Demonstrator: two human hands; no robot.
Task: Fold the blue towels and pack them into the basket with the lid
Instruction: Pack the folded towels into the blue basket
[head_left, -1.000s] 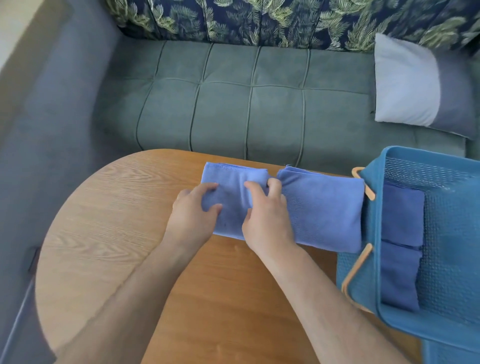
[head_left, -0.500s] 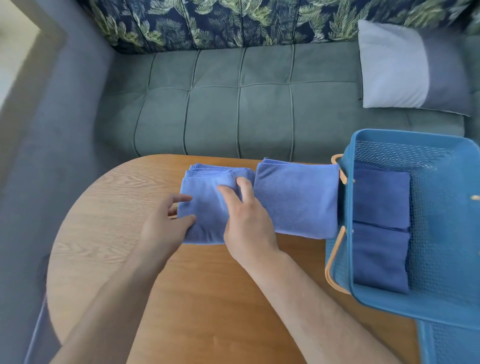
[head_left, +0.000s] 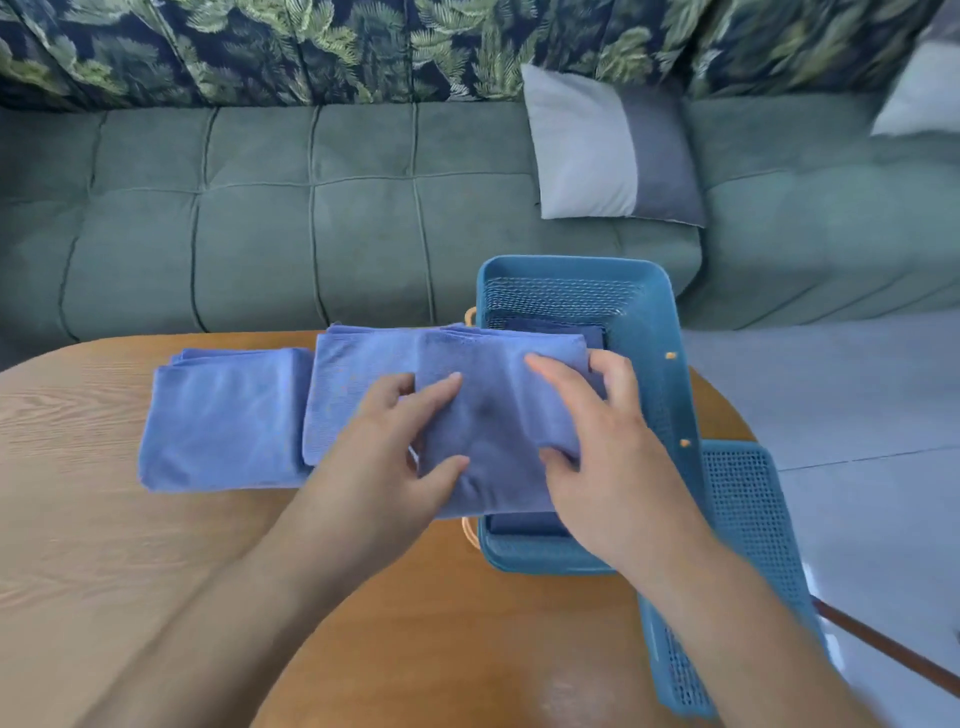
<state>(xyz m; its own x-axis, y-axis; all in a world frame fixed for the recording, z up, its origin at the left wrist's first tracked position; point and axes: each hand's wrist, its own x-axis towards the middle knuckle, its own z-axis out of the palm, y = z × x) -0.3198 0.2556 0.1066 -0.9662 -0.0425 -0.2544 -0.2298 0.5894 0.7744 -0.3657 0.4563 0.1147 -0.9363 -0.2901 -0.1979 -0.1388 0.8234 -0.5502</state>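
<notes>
A folded light-blue towel (head_left: 493, 415) hangs between both hands over the left half of the teal basket (head_left: 649, 296). My left hand (head_left: 384, 457) grips its left edge, thumb below and fingers on top. My right hand (head_left: 608, 447) grips its right edge. Darker blue folded towels (head_left: 550, 328) lie inside the basket, mostly hidden under the held one. A second folded towel (head_left: 358, 379) rests on the table just left of the basket, partly under the held towel. Further left lies a third folded towel (head_left: 223, 415).
The round wooden table (head_left: 156, 571) carries everything. The basket's teal mesh lid (head_left: 748, 519) lies against the basket's right side, past the table edge. A green sofa (head_left: 311, 234) with a grey pillow (head_left: 608, 150) runs behind; grey floor (head_left: 857, 405) is to the right.
Both hands have carried a folded towel from the left pile rightwards to above the basket. The camera has turned right, bringing the basket to the middle.
</notes>
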